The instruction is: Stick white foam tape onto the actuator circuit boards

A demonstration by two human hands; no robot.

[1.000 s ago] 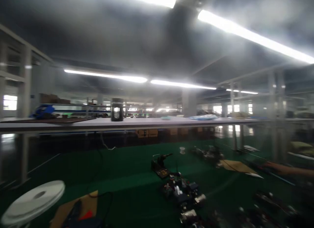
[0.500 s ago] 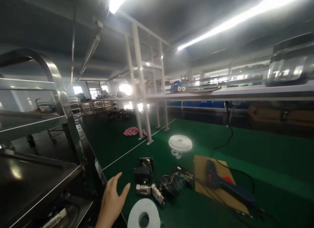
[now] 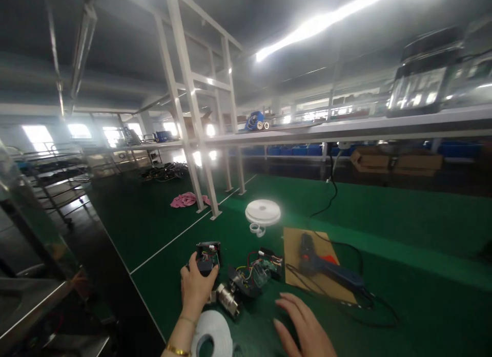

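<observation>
My left hand (image 3: 197, 287) is closed around a small black electronic module (image 3: 206, 254) with coloured wires, resting on the green table surface (image 3: 384, 234). Right beside it lie a second wired assembly (image 3: 253, 274) and a metal cylindrical part (image 3: 227, 297). My right hand (image 3: 305, 326) lies open, fingers stretched flat on the green mat, near the wired assembly and touching nothing else. A white tape roll (image 3: 211, 336) sits under my left wrist.
A blue tool with a cable (image 3: 326, 267) lies on a cardboard sheet (image 3: 298, 244). A larger white tape reel (image 3: 263, 212) lies farther back. White frame posts (image 3: 190, 116) rise from the table. A pink cloth (image 3: 187, 199) lies left. A metal cart (image 3: 26, 275) stands at left.
The view swung left and down from the far bench to the near table. My left hand reached forward and closed on the black module; my right hand came into view.
</observation>
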